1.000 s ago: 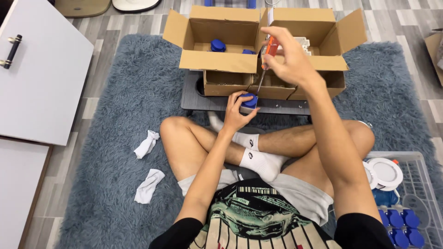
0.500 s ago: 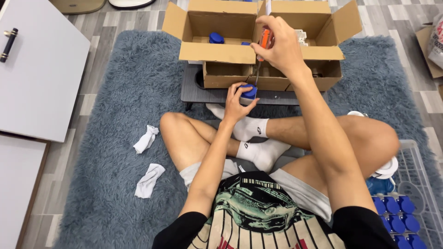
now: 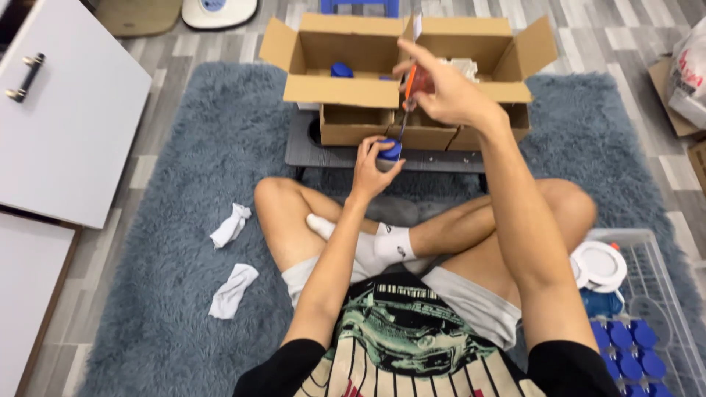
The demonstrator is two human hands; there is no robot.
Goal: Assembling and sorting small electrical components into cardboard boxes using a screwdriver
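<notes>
Orange-handled screwdriver [image 3: 407,99] stands near upright, tip down into blue cap [image 3: 390,151].

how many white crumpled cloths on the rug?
2. One crumpled white cloth lies beside the person's left knee, the other nearer the camera, by the left thigh. More may be hidden under the legs.

A person is sitting cross-legged on a shaggy grey-blue rug [image 3: 184,176], facing an open brown cardboard box [image 3: 346,88] that is resting on a low dark grey table [image 3: 309,151]. The left hand [image 3: 371,165] is gripping a small round blue-capped part [image 3: 390,151], while the right hand [image 3: 445,92] is holding an orange-handled screwdriver [image 3: 409,88] with its tip pointing down at that part. Two crumpled white cloths [image 3: 232,224] are lying on the rug, and a clear plastic crate [image 3: 662,272] of blue caps [image 3: 625,345] is sitting beside the right knee.
</notes>
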